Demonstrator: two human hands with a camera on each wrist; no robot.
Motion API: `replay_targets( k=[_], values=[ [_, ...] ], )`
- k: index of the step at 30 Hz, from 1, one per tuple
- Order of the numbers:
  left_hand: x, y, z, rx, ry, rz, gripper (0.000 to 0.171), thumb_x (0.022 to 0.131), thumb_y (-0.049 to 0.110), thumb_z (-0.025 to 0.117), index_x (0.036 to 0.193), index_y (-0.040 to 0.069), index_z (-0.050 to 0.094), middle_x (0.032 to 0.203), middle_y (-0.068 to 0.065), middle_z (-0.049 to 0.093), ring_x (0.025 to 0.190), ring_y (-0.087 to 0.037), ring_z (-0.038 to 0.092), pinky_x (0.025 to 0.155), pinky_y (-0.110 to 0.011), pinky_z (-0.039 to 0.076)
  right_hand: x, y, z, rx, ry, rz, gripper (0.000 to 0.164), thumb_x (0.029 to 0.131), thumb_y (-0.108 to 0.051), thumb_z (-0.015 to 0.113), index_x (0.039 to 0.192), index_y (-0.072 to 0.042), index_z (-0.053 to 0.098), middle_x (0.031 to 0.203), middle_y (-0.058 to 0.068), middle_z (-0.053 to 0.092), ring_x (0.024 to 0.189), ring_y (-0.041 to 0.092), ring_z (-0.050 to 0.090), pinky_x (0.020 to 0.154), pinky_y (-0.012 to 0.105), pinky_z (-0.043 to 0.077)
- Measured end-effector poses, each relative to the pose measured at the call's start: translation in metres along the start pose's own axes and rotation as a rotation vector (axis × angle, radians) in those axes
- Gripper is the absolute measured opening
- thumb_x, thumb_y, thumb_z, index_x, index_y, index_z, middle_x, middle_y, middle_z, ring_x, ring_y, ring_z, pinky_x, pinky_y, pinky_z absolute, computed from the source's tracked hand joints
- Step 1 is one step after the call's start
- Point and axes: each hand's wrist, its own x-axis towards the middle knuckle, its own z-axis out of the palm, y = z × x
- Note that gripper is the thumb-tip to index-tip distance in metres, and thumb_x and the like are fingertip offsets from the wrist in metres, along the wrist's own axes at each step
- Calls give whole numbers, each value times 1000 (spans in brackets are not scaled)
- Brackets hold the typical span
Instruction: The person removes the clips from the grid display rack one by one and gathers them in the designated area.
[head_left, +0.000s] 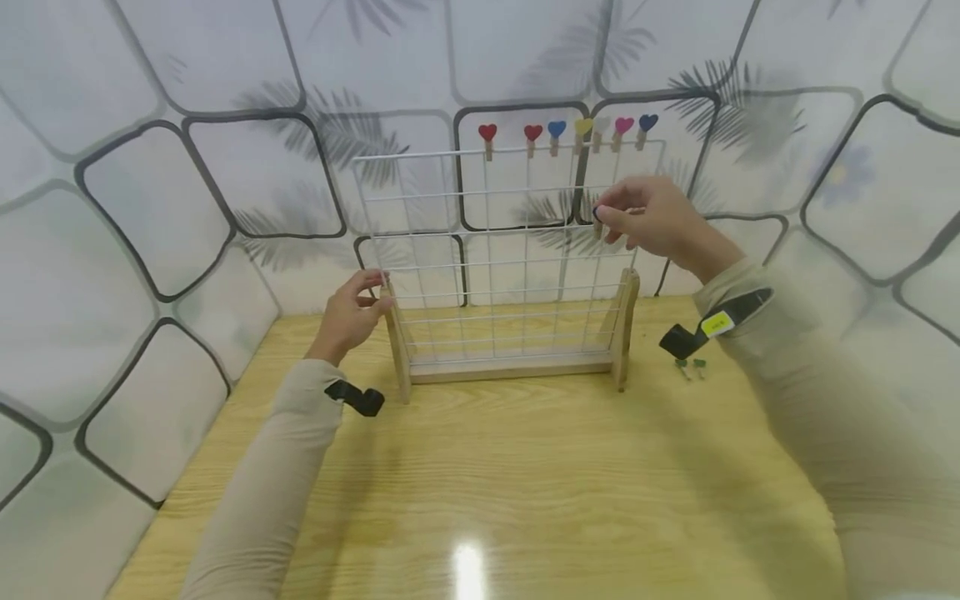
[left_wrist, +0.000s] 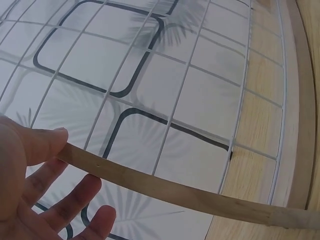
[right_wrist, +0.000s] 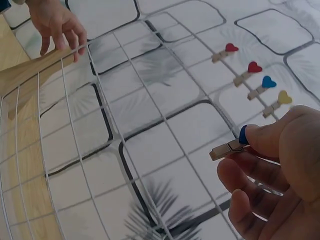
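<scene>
A white wire grid rack (head_left: 487, 267) stands upright between two wooden side posts. My left hand (head_left: 352, 310) holds the top end of the left wooden post (left_wrist: 165, 192), thumb on one side and fingertips on the other. In front of the grid's right part, my right hand (head_left: 652, 218) pinches a small wooden clothespin (right_wrist: 227, 149) by its dark blue heart. In the right wrist view its tip points left, away from the fingers. A row of heart clothespins is clipped along the rack's top wire, among them a red one (head_left: 533, 133) and a yellow one (head_left: 583, 127).
Two small green-topped clothespins (head_left: 691, 367) lie on the wooden table (head_left: 480, 467) at the right, under my right forearm. A patterned wall covering (head_left: 247, 175) rises close behind the rack and along both sides.
</scene>
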Motion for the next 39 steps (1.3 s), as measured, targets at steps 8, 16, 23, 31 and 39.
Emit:
replay_targets(
  k=[8, 16, 23, 31, 39],
  values=[
    [-3, 2, 2, -48, 22, -11, 43, 98, 21, 60, 138, 8, 48, 143, -17, 46, 116, -36, 54, 83, -49, 52, -28, 56, -13, -17, 28, 96, 37, 100, -27, 55, 121, 4, 59, 109, 17, 64, 78, 9, 63, 63, 27, 52],
    [-5, 2, 5, -100, 41, -20, 41, 99, 18, 58, 137, 7, 49, 144, -18, 45, 118, -36, 54, 85, -49, 52, -53, 110, -13, 12, 30, 165, 36, 101, -23, 55, 120, 7, 57, 103, 16, 66, 76, 6, 63, 65, 29, 53],
    [-4, -1, 6, -101, 57, 3, 39, 99, 20, 58, 135, 7, 50, 142, -17, 47, 115, -35, 56, 81, -47, 52, -71, 159, -12, 36, -26, 223, 40, 102, -28, 51, 122, 7, 54, 108, 18, 65, 81, 6, 62, 68, 28, 54],
    [-5, 0, 5, -101, 48, -1, 40, 100, 20, 57, 137, 7, 49, 143, -17, 45, 116, -34, 55, 82, -46, 52, -89, 206, -9, 50, -72, 304, 52, 104, -32, 46, 132, 11, 46, 123, 28, 56, 87, 8, 61, 78, 34, 54],
    [-6, 1, 5, -106, 42, 3, 41, 100, 21, 57, 138, 6, 48, 144, -18, 45, 116, -35, 55, 83, -48, 52, -102, 232, -6, 25, -73, 355, 48, 103, -29, 49, 130, 11, 48, 119, 28, 59, 83, 12, 60, 71, 36, 54]
  ],
)
